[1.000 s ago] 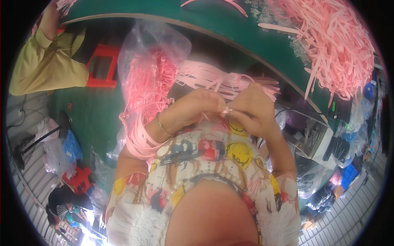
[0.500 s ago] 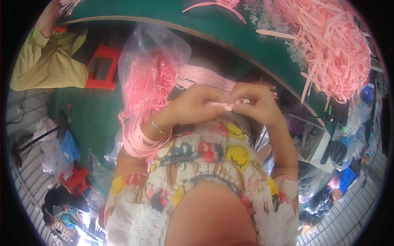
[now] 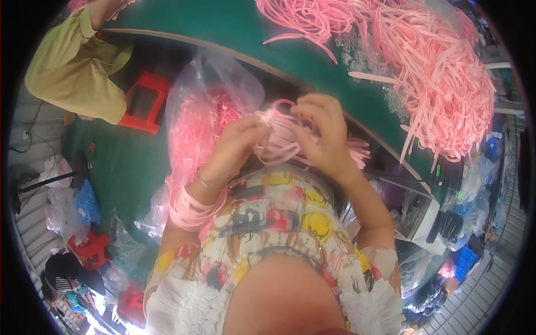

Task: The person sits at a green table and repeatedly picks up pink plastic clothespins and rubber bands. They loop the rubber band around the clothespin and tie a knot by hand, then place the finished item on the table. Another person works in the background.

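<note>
Long flat pink straps (image 3: 277, 146) lie in a bundle across my lap, below and between my hands. My left hand (image 3: 241, 140) is closed, its thumb and fingers pinching a pink strap whose small loop arches up toward the right fingertips. My right hand (image 3: 325, 137) is beside the loop, fingers bent and thumb apart, a gap between them over the straps. Several loops of pink strap (image 3: 195, 213) hang around my left forearm, below a thin bracelet (image 3: 202, 181). A clear plastic bag (image 3: 187, 103) with more pink straps stands left of my lap.
A green table (image 3: 223, 25) curves across the far side, bearing a large heap of pink straps (image 3: 441, 84) and small clear pieces (image 3: 357, 53). A red stool (image 3: 146, 100) stands at the left, near a co-worker's yellow-green clothing (image 3: 78, 84). Boxes and plastic bags (image 3: 463, 212) crowd the right.
My hands have moved apart from a shared pinch on a strap, the left going left and the right rising. More pink straps now show on the far table, and the whole view has shifted slightly.
</note>
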Tool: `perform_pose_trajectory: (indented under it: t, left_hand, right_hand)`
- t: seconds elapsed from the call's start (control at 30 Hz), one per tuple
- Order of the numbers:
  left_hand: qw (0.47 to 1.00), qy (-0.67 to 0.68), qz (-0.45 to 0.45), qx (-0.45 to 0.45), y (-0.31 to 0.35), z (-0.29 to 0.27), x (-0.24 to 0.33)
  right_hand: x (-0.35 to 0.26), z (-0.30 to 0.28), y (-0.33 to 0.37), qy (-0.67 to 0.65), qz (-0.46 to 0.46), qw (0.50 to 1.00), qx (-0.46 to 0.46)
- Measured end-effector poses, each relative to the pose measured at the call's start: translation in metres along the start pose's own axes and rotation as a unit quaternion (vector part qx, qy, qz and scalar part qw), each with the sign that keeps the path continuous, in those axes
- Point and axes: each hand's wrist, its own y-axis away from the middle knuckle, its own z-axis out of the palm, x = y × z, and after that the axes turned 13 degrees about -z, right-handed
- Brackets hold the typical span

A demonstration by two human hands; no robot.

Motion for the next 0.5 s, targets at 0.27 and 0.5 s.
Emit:
perform_pose_trajectory:
  t: [0.27, 0.5]
  left_hand:
    - [0.984, -0.001, 0.15, 0.093, -0.007, -0.019, 0.017]
    - [0.919, -0.3, 0.239, -0.086, -0.051, -0.039, -0.015]
  right_hand:
    - [-0.031, 0.049, 0.011, -0.477, 0.358, 0.799, -0.075]
    - [-0.053, 0.089, -0.028, -0.502, 0.255, 0.802, -0.198]
